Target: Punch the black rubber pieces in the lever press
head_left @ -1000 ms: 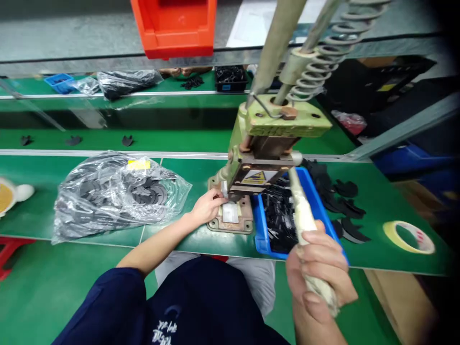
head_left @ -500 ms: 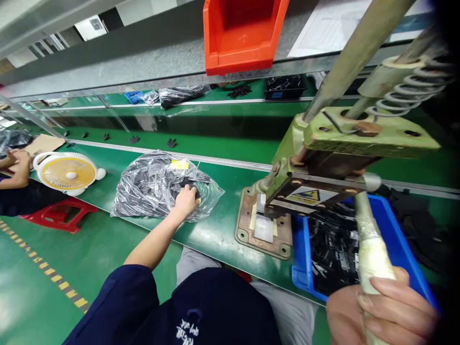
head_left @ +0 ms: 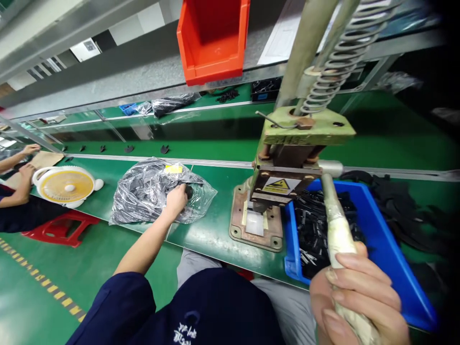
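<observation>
My left hand [head_left: 176, 199] is at the mouth of a clear plastic bag [head_left: 143, 179] full of dark flat parts. Its fingers are closed on a small black part [head_left: 189, 191], mostly hidden by the hand. My right hand [head_left: 359, 292] is wrapped around the tape-covered lever [head_left: 339, 235] of a green hand press [head_left: 309, 127]. Under the press head, a pale block [head_left: 255, 222] sits on the rusty base plate [head_left: 237, 230]. A warning label [head_left: 281, 186] is on the head.
A blue bin [head_left: 391, 249] of black parts stands right of the press. An orange bin [head_left: 215, 62] hangs over the shelf edge. Several black pieces lie along the far strip. To the left are a yellow-white fan [head_left: 68, 186], a red stool [head_left: 68, 227] and a co-worker's arms [head_left: 21, 191].
The view has turned, so the press appears further left. My left hand has drawn slightly within the bag's mouth, and a black part now shows at its fingertips. My right hand still grips the lever.
</observation>
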A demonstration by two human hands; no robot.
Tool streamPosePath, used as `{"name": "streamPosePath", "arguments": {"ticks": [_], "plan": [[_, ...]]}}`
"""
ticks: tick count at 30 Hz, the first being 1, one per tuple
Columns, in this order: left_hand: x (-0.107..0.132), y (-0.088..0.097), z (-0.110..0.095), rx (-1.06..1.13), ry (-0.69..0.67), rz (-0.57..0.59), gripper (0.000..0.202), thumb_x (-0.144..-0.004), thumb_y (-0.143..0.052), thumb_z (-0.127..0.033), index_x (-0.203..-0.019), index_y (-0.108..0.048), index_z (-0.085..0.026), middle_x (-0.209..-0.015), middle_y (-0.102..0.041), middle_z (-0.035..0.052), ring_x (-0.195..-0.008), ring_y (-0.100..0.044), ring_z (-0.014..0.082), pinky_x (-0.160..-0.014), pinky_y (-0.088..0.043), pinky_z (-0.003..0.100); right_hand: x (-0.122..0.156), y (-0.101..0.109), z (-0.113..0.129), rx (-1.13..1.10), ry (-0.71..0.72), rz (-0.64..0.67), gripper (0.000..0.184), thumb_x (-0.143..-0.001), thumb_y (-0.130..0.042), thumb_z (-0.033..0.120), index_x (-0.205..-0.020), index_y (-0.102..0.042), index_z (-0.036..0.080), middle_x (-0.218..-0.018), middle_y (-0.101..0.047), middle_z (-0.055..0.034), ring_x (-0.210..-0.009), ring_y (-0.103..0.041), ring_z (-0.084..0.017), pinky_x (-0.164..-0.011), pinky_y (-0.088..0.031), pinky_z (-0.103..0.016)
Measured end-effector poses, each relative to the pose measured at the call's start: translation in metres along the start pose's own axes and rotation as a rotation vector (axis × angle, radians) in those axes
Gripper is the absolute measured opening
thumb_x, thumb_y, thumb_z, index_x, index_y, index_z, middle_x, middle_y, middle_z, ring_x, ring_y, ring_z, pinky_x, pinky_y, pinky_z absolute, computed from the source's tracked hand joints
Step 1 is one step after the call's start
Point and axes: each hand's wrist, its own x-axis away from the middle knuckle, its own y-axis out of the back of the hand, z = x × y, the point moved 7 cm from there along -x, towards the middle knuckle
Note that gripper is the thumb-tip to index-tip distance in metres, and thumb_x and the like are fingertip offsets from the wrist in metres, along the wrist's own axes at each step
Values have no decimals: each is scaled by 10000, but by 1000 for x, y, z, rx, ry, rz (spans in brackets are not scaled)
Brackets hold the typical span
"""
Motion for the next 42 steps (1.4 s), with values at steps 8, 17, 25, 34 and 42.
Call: {"name": "streamPosePath", "arguments": {"ticks": [8, 17, 25, 34, 42], "plan": [[19, 2, -17, 1185, 187, 37, 280, -716, -722, -282, -936, -620, -143, -762, -702, 30, -682, -700, 178, -622, -562, 265, -1, -7, 12, -64, 152, -19, 221, -661, -557, 330, -598, -373, 227, -617, -484, 29, -689, -575, -187, -797, -492, -494], [41, -37, -161, 1530, 140, 466, 429, -581, -899, -235, -854, -583, -133, -643, -637, -42, -549, -639, 95, -519, -538, 188, 0, -6, 10, -71, 102, 10, 177, -648, -588, 314, -621, -438, 225, -669, -540, 33, -763, -598, -185, -904, -491, -513], [38, -58, -186, 1523, 142, 591, 381, -589, -908, -170, -816, -608, -105, -630, -633, -35, -498, -605, 81, -458, -532, 180, 0, -7, 13, -38, 84, 27, 231, -735, -604, 356, -640, -441, 223, -684, -540, 42, -780, -590, -174, -933, -494, -511], [35, -57, -189, 1406, 146, 658, 309, -633, -854, -59, -689, -556, -114, -554, -540, -59, -403, -526, 48, -411, -523, 171, 0, -7, 14, -3, 78, 18, 231, -725, -588, 359, -629, -419, 235, -656, -506, 42, -727, -559, -184, -871, -503, -536], [37, -62, -188, 1322, 267, 776, 249, -628, -811, -42, -627, -577, -126, -500, -583, -29, -402, -592, 92, -443, -547, 173, 1, -8, 13, -64, 40, 4, 204, -711, -605, 341, -653, -446, 226, -675, -517, 36, -793, -583, -193, -950, -479, -544]]}}
